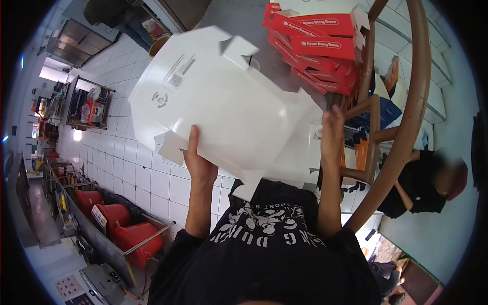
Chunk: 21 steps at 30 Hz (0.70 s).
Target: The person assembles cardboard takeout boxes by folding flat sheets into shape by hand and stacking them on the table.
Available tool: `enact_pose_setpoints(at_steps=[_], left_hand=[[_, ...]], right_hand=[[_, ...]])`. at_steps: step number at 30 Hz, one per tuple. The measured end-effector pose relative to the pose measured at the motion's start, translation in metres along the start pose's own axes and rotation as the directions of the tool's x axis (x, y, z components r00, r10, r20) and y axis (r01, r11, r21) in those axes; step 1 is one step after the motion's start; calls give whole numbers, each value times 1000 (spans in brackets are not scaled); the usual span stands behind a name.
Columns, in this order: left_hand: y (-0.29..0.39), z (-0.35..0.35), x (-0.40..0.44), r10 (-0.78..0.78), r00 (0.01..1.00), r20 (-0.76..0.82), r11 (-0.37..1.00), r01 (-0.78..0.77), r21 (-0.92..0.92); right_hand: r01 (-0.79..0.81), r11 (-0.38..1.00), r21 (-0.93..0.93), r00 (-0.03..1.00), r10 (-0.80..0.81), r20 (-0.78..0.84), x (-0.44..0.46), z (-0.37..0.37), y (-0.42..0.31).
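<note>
A large white unfolded cardboard box blank [229,101] with cut flaps and small printed marks is held up in front of my body. My left hand [200,162] grips its lower edge, the thumb lying on the white face and the other fingers hidden behind it. Near the right end of the cardboard, my right hand [332,134] is raised with its fingers extended; whether it touches the cardboard is unclear. Red folded boxes [325,46] with white lettering are piled beyond the cardboard, at the top right.
A brown metal railing [414,107] curves along the right. Red containers [134,239] stand in a metal rack at lower left. A wheeled rack [89,104] is at upper left. One person [422,183] is at right, others at upper left and lower right.
</note>
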<state>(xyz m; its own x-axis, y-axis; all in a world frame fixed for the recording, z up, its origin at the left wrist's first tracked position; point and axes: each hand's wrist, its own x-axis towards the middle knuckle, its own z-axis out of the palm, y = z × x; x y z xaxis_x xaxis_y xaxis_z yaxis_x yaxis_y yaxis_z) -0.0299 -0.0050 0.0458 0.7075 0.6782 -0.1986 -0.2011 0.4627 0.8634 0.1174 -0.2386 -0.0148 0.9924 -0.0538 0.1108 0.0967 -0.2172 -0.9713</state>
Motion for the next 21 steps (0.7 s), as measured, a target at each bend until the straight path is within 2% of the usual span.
enact_pose_setpoints(at_steps=[1, 2, 4, 5, 7, 9, 11, 12, 14, 15, 16, 17, 18, 19, 20, 21], left_hand=[[-1, 0, 3, 43, 999, -23, 998, -44, -54], [-1, 2, 4, 81, 996, -46, 991, -86, -106], [5, 27, -6, 140, 986, -91, 986, -147, -73], [8, 35, -10, 193, 972, -133, 979, -200, -39], [6, 31, -11, 232, 967, -109, 973, -231, 26], [5, 28, -11, 274, 959, -78, 960, -267, 87], [2, 29, -14, 395, 919, -6, 861, -369, 350], [0, 33, -15, 397, 918, -9, 861, -369, 350], [-3, 39, -19, 518, 849, 101, 628, -459, 628], [-2, 37, -21, 492, 862, 119, 629, -447, 636], [-2, 35, -18, 494, 861, 118, 629, -448, 635], [-2, 34, -13, 446, 895, 22, 803, -411, 431], [-2, 31, -8, 376, 925, -59, 914, -359, 191], [0, 29, -2, 326, 940, -102, 945, -323, 47], [3, 30, -2, 330, 937, -111, 944, -326, 52], [9, 34, -4, 288, 946, -150, 957, -290, 6]], right_hand=[[-286, 948, 140, 941, 250, 229, -12, 5, -8], [-567, 799, 199, 771, 430, 470, -25, 11, -14], [-624, 764, 166, 573, 303, 761, -51, 25, -14], [-627, 761, 168, 573, 304, 761, -59, 34, -17], [-478, 853, 209, 691, 218, 689, -71, 45, -19], [-456, 868, 197, 707, 219, 672, -66, 44, -28], [-422, 888, 182, 722, 208, 660, -60, 42, -49], [-380, 911, 158, 726, 188, 661, -61, 41, -63], [-338, 931, 135, 728, 168, 664, -63, 41, -68], [-318, 933, 171, 728, 124, 674, -63, 41, -64], [-296, 932, 208, 726, 79, 683, -63, 41, -61], [-294, 933, 207, 724, 76, 686, -63, 39, -61], [-334, 863, 379, 734, -14, 679, -64, 37, -61], [-370, 759, 535, 746, -100, 658, -65, 36, -62], [-377, 757, 534, 739, -102, 666, -67, 36, -64], [-55, 927, 370, 753, -205, 625, -68, 36, -67]])
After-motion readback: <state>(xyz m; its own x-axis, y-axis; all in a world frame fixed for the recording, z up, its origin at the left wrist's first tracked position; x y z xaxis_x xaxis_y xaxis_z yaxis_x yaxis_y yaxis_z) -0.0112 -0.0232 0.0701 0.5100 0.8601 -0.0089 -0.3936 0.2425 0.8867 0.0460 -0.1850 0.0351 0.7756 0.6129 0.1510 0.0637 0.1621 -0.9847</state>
